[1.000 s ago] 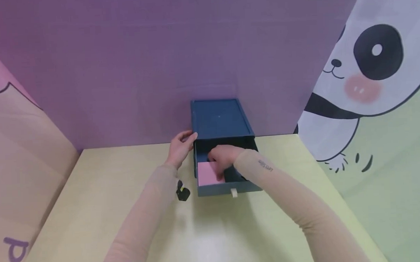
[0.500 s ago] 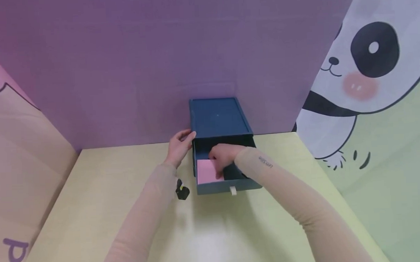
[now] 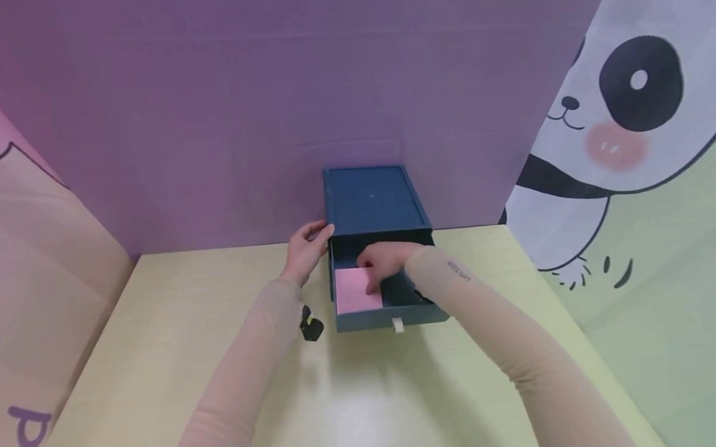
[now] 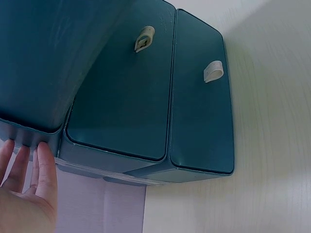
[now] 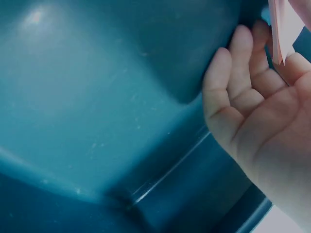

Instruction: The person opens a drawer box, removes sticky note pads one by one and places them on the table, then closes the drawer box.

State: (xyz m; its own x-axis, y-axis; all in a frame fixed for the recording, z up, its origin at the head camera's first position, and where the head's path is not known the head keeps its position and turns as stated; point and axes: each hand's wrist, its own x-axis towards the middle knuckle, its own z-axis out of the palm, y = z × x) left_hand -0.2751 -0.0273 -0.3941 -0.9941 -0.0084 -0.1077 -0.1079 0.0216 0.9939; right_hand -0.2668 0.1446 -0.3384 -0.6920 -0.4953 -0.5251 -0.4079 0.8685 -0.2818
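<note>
A blue drawer cabinet (image 3: 375,200) stands against the back wall with its top drawer (image 3: 361,321) pulled out. Inside the drawer, at its front left, is a pink paper pad (image 3: 354,294). My right hand (image 3: 385,259) reaches in and pinches the pad's right side. In the right wrist view the pad (image 5: 283,31) shows edge-on between thumb and fingers, while the other fingers (image 5: 218,73) curl beside the blue drawer. My left hand (image 3: 306,251) touches the cabinet's left side. The left wrist view shows the fingers of the left hand (image 4: 30,194) fairly straight against it.
Two lower drawer fronts (image 4: 121,97) with pale loop pulls (image 4: 214,71) are shut. A pale wooden table (image 3: 190,321) bears the cabinet. Behind it rises a purple wall (image 3: 242,122); a panda print (image 3: 644,121) covers the right side wall.
My right hand has risen slightly inside the drawer, and the pink pad's back edge has come up a little with it. The left hand stays against the cabinet.
</note>
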